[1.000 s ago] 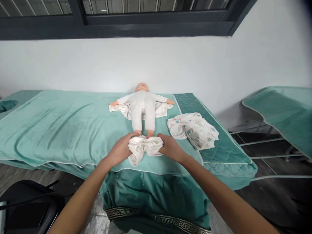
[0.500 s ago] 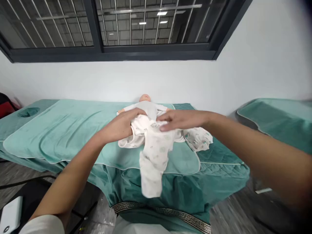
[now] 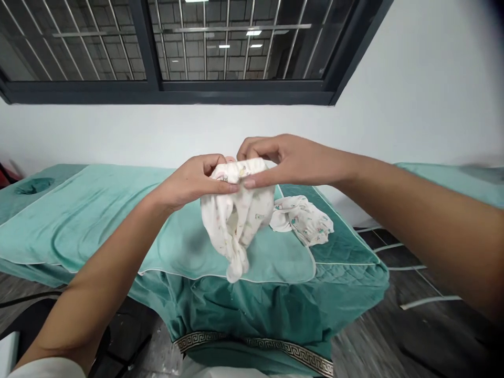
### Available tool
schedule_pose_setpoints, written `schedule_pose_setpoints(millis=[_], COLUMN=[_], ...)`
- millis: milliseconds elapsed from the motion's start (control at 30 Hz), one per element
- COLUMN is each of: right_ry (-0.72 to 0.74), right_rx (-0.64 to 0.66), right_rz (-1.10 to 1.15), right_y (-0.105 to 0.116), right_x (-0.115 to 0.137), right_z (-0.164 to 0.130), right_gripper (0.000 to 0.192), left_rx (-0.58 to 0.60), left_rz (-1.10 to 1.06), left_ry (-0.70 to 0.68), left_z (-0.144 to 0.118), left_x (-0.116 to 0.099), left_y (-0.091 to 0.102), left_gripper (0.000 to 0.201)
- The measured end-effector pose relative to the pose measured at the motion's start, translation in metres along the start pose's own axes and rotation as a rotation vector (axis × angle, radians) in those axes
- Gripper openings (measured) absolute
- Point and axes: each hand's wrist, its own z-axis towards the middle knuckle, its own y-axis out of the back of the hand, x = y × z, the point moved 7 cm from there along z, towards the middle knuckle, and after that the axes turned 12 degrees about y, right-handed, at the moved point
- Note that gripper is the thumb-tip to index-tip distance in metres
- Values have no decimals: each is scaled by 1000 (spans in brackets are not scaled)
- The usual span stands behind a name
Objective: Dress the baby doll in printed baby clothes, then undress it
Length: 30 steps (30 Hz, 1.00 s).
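White printed baby pants point(image 3: 258, 202) hang in front of me above the bed, their waistband up and the lower part bunched to a narrow end. My left hand point(image 3: 200, 181) pinches the left side of the waistband, thumb in front. On the right side, my right hand point(image 3: 275, 160) grips the same band between thumb and curled fingers. Behind the cloth lies a baby doll, almost wholly hidden; only a bit of its head point(image 3: 230, 158) shows. Another white printed baby garment point(image 3: 309, 220) lies crumpled on the bed to the right.
A green towel sheet point(image 3: 110, 210) covers much of the bed point(image 3: 350, 257), which has a face hole point(image 3: 35, 185) at the left. The wall and a barred window point(image 3: 236, 92) stand behind. Part of a white device point(image 3: 8, 354) shows at lower left.
The pants have been raised and gathered, so the hanging leg no longer dangles over the bed's edge. My right hand has closed on the waistband. The doll is now mostly covered from view.
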Motion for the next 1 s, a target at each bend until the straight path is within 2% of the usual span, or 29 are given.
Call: schedule_pose_setpoints(millis=[67,167,233,333,400,467,533,633,700,733,800,833,900,933,967,1000], right_ry=[-8,-94,-165,-163,-143,-122,-66,46,95,108,105,76,-65,-183,-314,-431], right_rx=[1,159,261,257,177,9,-179,-352,-405,-432,-519,-575,-660,-649,-581,-460], right_rz=[36,-32,-119,-161,-118,-21,106,254,291,301,316,320,326,328,336,350], right_y=[14,24,26,25,18,11,3,-6,-8,-7,1,5,8,4,-6,-21], right_x=[-16,-49,-67,-76,-74,-70,-64,-58,-62,-67,-88,-104,-144,-167,-190,-211], right_z=[-8,-24,-36,-43,-41,-35,-29,-20,-17,-17,-19,-22,-32,-37,-42,-47], right_gripper=[21,28,34,42,47,50,49,42,36,33,27,25,23,23,24,24], left_rx=[44,90,36,-121,-262,-393,-456,-422,-344,-291,-243,-267,-395,-472,-539,-596], left_rz=[75,295,444,540,499,377,220,75,77,99,162,199,259,271,270,259], left_ry=[28,69,75,56,20,-44,-122,-173,-91,-19,82,86,26,-20,-60,-86], left_z=[3,4,5,6,8,11,15,26,35,39,43,42,38,35,32,29], left_x=[4,11,16,20,19,14,12,22,43,57,85,94,103,103,103,104], left_y=[1,7,15,24,26,24,17,-5,-25,-35,-49,-52,-50,-46,-43,-39], left_gripper=[35,34,34,39,41,36,33,48,51,46,34,29,24,22,21,20])
